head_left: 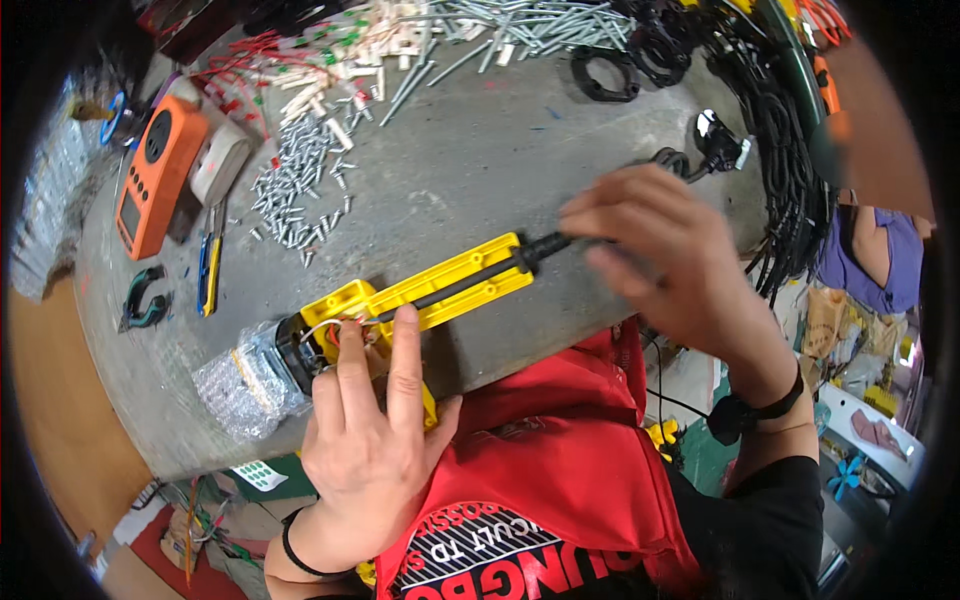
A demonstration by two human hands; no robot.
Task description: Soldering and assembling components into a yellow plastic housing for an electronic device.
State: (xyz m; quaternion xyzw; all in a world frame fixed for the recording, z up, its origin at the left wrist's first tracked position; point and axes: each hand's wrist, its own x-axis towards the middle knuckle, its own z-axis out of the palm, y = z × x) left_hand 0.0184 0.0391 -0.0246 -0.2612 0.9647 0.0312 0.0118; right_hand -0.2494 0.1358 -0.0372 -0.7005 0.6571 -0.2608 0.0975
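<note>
A long yellow plastic tool housing half (455, 275) lies with its inside facing up near the table's front edge. Along its channel runs a black cable (470, 288), with a ribbed strain relief (540, 250) at the right end. My left hand (370, 430) holds the housing, two fingertips pressed on the thin wires inside it and the thumb at its near side. A black motor part wrapped in bubble wrap (250, 380) adjoins the housing's left end. Over the cable beyond the strain relief is my right hand (670, 250), smeared by motion; its grip is unclear.
Small screws (295, 190), long bolts (540, 25) and white connectors lie at the back. An orange meter (160, 175), a cutter knife (210, 262) and a dark clamp-like piece (143, 298) are left. Black rings (605, 75) and bundled cables (775, 150) lie right.
</note>
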